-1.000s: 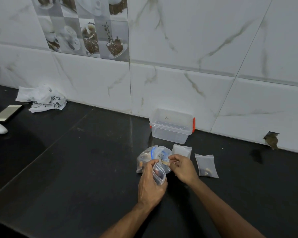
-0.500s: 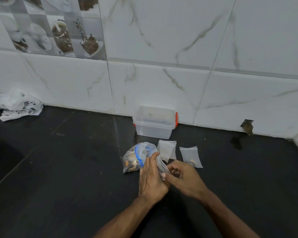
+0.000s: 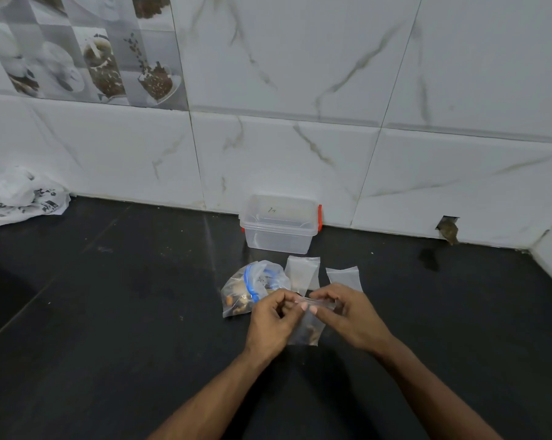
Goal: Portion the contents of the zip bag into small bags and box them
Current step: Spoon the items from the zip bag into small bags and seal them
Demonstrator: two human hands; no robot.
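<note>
A small clear bag (image 3: 308,331) with brown pieces at its bottom hangs between my hands. My left hand (image 3: 273,322) and my right hand (image 3: 347,312) both pinch its top strip. Just behind my left hand lies the large zip bag (image 3: 249,289) with a blue seal, crumpled, with nuts inside. Two more small clear bags lie flat on the counter, one (image 3: 301,271) behind my fingers and one (image 3: 344,276) to its right, partly hidden by my right hand. A clear plastic box (image 3: 279,228) with red clips stands open against the wall.
The black stone counter (image 3: 125,296) runs to a white marbled tile wall (image 3: 300,106). A crumpled white printed bag (image 3: 20,195) lies at the far left by the wall. A broken hole (image 3: 447,228) shows in the wall tile at right.
My hands came off the zip bag and now hold a small filled bag by its top, stretched between them. The camera view has shifted right and nearer.
</note>
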